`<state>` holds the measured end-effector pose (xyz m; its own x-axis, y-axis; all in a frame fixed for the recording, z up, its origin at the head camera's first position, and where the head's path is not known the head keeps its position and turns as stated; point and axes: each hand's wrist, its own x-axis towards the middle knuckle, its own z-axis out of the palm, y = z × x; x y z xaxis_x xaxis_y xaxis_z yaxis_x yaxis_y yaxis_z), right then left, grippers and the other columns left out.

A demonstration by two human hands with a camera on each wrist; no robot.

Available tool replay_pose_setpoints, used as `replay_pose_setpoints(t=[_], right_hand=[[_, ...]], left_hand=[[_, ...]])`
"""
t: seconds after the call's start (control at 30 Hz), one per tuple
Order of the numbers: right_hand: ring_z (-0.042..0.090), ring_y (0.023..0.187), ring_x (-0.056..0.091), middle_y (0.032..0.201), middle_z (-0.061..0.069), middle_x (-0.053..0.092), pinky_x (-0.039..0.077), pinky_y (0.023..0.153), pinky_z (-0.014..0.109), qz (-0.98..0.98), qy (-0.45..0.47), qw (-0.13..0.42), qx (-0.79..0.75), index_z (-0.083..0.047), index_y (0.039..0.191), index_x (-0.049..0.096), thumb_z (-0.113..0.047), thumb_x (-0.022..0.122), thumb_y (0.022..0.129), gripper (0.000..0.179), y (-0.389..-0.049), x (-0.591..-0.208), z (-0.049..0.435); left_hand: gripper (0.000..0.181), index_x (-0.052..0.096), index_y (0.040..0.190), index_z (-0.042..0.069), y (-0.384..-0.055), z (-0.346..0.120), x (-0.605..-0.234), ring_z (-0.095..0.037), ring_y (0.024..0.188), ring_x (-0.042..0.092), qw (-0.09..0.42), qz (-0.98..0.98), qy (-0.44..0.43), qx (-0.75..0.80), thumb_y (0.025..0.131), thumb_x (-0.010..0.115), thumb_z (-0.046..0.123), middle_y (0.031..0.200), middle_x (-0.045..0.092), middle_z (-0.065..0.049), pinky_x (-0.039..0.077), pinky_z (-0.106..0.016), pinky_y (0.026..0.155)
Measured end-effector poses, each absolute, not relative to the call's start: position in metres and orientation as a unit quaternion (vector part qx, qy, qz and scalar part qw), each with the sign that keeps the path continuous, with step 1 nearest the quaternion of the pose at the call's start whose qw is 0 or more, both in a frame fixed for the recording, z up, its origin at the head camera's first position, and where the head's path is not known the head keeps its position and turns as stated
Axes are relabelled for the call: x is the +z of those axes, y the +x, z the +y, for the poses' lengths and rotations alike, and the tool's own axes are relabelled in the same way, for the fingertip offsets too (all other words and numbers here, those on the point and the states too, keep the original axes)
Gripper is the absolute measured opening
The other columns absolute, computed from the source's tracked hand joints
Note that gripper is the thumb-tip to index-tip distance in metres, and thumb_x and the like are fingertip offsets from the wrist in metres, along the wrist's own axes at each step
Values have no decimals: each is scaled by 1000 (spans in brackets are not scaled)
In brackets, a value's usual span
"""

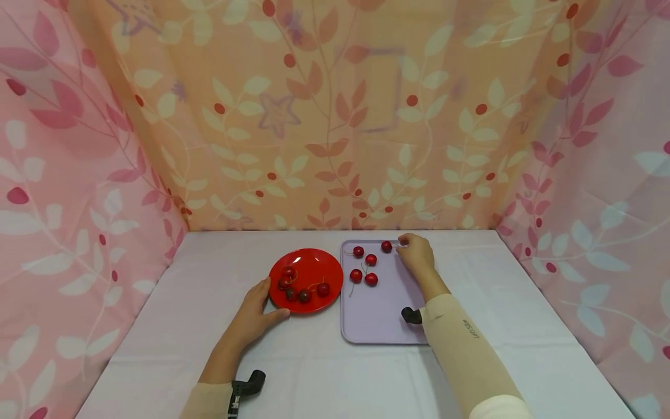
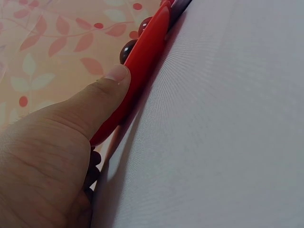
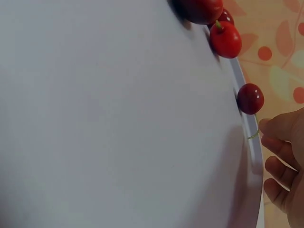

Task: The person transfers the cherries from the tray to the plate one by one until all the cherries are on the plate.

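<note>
A red plate point(image 1: 314, 265) stands left of centre, with several dark red cherries point(image 1: 305, 295) on it. My left hand point(image 1: 255, 314) holds the plate's near left rim, thumb along the front edge and fingers at the left side. In the left wrist view the thumb point(image 2: 102, 95) lies against the rim; the other fingers are mostly hidden. At the far right corner of a lilac tray point(image 1: 384, 320), my right hand point(image 1: 417, 256) pinches the stem of a cherry point(image 3: 251, 99) between thumb and forefinger. That cherry sits by the tray's far edge.
Several more cherries point(image 1: 371, 279) with stems lie on the left and far part of the tray. The tray stands close to the plate's right side on a white-covered table point(image 1: 303, 372). Patterned cloth walls point(image 1: 330, 145) rise behind and at both sides.
</note>
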<state>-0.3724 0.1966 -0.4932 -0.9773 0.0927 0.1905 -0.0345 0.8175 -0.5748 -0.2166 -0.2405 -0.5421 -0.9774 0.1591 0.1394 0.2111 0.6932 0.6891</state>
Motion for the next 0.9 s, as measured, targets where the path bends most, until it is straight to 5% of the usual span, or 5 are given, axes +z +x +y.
replay_pose_setpoints(t=[0.9], right_hand=[[35, 95, 69, 92, 8, 76, 53, 85, 51, -952, -12, 146, 269, -8, 102, 78, -16, 76, 90, 15, -379, -508, 194]], left_hand=[[105, 25, 164, 13, -216, -239, -542, -38, 154, 24, 32, -923, -96, -370, 85, 78, 56, 167, 31, -11, 29, -63, 120]])
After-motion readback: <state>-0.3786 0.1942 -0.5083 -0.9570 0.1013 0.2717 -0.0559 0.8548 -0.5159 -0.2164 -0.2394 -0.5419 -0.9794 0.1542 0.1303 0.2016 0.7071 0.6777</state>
